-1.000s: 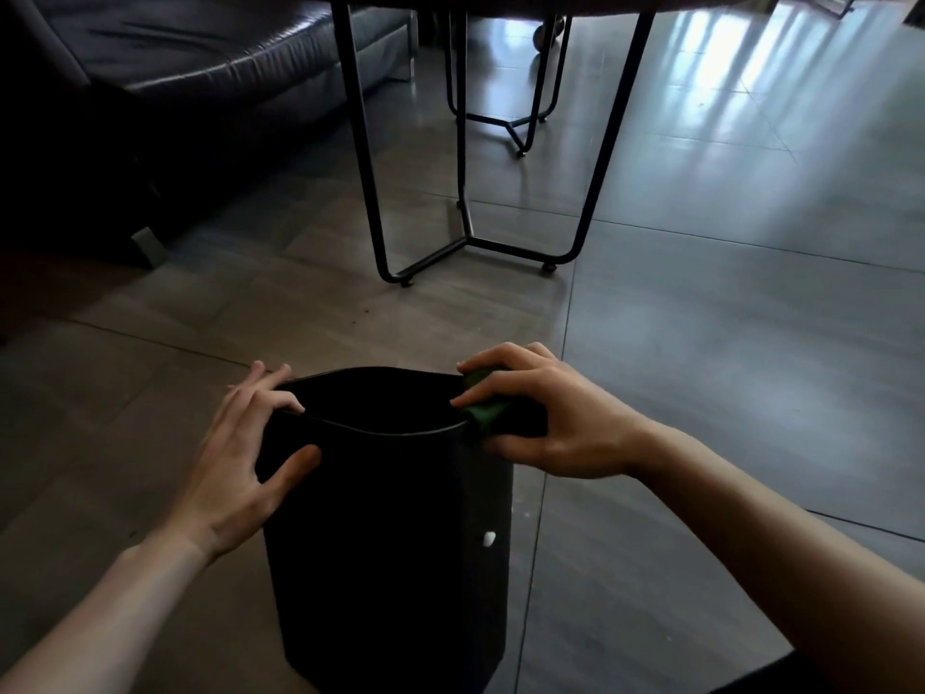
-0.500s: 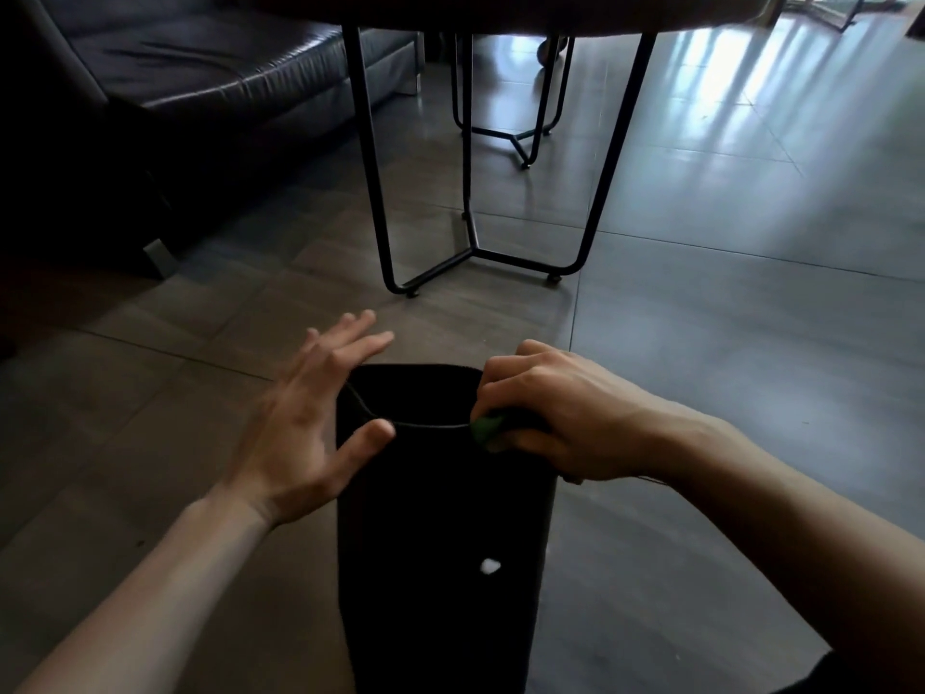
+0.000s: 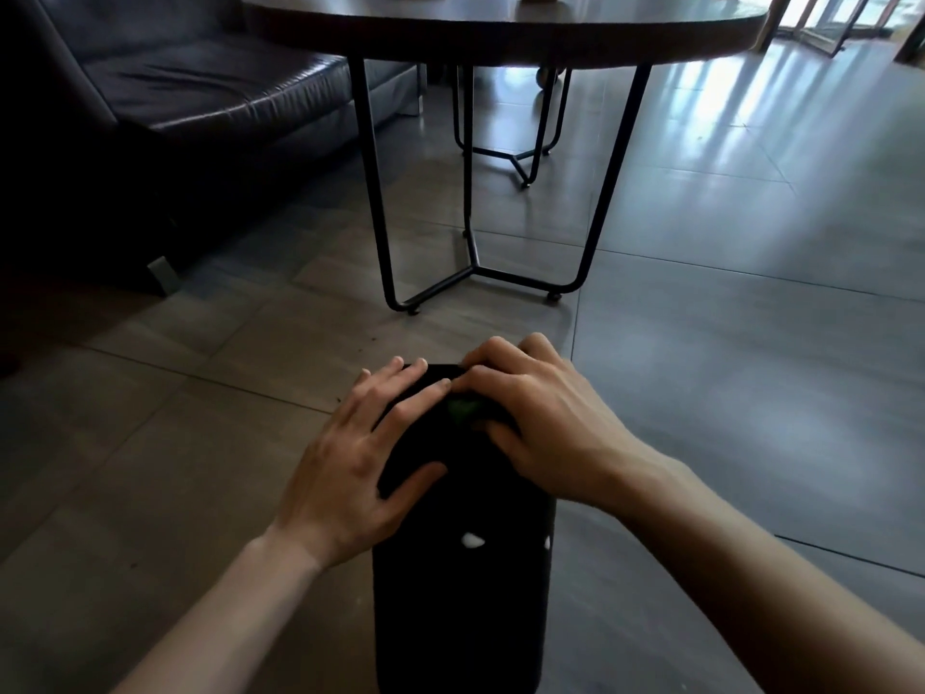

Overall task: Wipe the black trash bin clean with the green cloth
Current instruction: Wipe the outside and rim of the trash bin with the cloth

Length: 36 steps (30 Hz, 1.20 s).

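The black trash bin (image 3: 458,603) stands on the tiled floor at the bottom centre, with two small white marks on its near side. My left hand (image 3: 358,465) lies flat on the bin's upper left part, fingers spread, thumb against the front. My right hand (image 3: 538,425) is closed over the green cloth (image 3: 461,409) at the bin's top; only a small green patch shows under the fingers. The bin's opening is hidden by both hands.
A round wooden table (image 3: 505,30) on thin black metal legs (image 3: 373,192) stands just beyond the bin. A dark leather sofa (image 3: 165,92) fills the upper left. A second metal leg frame (image 3: 520,157) sits farther back. Grey floor tiles extend to the right.
My left hand moved right from beside the rim onto the bin's upper part. My right hand with the cloth slid inward over the top. The camera tilted up, showing the table.
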Available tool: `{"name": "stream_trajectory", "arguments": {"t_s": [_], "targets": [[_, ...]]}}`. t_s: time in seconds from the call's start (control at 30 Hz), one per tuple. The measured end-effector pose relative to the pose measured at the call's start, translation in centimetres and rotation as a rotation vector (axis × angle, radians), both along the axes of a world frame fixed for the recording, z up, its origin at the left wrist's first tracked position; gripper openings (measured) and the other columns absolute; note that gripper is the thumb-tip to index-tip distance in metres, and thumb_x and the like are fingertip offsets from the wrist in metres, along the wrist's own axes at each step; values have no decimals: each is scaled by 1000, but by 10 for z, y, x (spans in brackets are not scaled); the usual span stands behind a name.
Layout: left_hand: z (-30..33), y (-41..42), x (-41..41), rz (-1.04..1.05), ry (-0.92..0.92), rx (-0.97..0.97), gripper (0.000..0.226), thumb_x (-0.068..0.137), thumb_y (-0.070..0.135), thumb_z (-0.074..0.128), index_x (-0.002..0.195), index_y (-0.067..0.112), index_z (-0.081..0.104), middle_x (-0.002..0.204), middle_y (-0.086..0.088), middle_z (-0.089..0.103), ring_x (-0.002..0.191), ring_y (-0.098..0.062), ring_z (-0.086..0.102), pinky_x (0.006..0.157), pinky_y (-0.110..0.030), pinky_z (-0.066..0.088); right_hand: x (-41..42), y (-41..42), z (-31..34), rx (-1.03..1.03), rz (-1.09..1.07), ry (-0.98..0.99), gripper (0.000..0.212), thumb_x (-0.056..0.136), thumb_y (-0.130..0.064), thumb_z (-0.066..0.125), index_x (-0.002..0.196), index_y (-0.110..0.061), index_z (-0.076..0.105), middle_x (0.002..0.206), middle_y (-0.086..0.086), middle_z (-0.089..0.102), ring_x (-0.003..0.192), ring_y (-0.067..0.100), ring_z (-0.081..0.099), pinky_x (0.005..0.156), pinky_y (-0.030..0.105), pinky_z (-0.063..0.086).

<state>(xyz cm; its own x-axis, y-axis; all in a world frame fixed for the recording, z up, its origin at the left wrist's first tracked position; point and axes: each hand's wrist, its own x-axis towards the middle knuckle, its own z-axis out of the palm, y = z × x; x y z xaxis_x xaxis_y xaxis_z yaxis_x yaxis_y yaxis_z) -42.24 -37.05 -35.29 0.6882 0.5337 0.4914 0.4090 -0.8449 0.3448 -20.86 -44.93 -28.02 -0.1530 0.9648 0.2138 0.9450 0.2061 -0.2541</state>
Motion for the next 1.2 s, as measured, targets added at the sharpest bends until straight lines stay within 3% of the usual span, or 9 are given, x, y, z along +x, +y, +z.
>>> {"name": "stream_trajectory", "arguments": {"t_s": [0.13,0.3,0.37,0.5,0.6,0.7,0.8,0.93,1.2], "targets": [[-1,8,-4,1,-15,-43,62,93,46,63,150,32,42,162,8,33,153,-17,26,119,-52,32,8,-7,-13,80,0,167,56,93,-9,66,145,-27,54,156,0,39,125,25,48,104,40,48],[0,14,-1,2,-14,-86,64,91,44,66,149,35,41,162,11,31,154,-15,23,121,-50,29,14,-9,-17,109,4,70,47,97,-21,58,141,-38,57,163,0,33,129,26,46,95,49,54],[0,15,-1,8,-28,-90,64,90,42,67,148,36,43,162,12,32,153,-15,24,121,-49,29,17,-10,-18,140,19,44,43,97,-26,52,137,-37,62,162,0,38,127,29,50,85,51,58],[-1,17,-1,5,-44,-95,62,89,41,68,146,35,45,161,11,34,153,-15,26,121,-47,30,22,-14,-24,355,4,57,26,95,-21,65,119,-21,76,147,7,57,114,35,61,79,50,60],[-2,21,-4,55,-36,-125,60,89,45,65,146,38,44,161,12,34,153,-12,24,123,-41,25,19,-21,-31,619,-51,68,23,104,-17,58,116,-16,78,144,11,59,114,36,61,89,44,57],[-4,26,-8,103,-22,-154,59,90,50,59,146,40,42,161,14,33,153,-9,21,124,-33,19,-4,-28,-48,653,49,107,27,108,-23,55,127,-15,72,152,14,51,132,39,52,104,47,50],[-2,29,-8,103,-33,-168,56,92,46,58,146,40,43,161,14,34,153,-7,22,123,-26,14,-34,-35,-83,466,142,-18,39,107,-21,56,145,-19,56,162,11,38,147,40,36,115,54,39],[-1,29,-7,115,-33,-156,55,91,37,61,144,38,46,158,13,39,152,-8,25,121,-19,12,-53,-49,-126,361,126,-187,50,106,-27,48,155,-24,39,169,3,23,154,40,20,116,66,29],[0,27,-6,98,-65,-200,55,89,36,66,140,38,48,156,15,40,151,-5,25,122,-20,12,-41,-81,-168,406,422,-566,51,110,-27,41,159,-30,29,170,-1,20,154,36,24,120,59,28]]}}
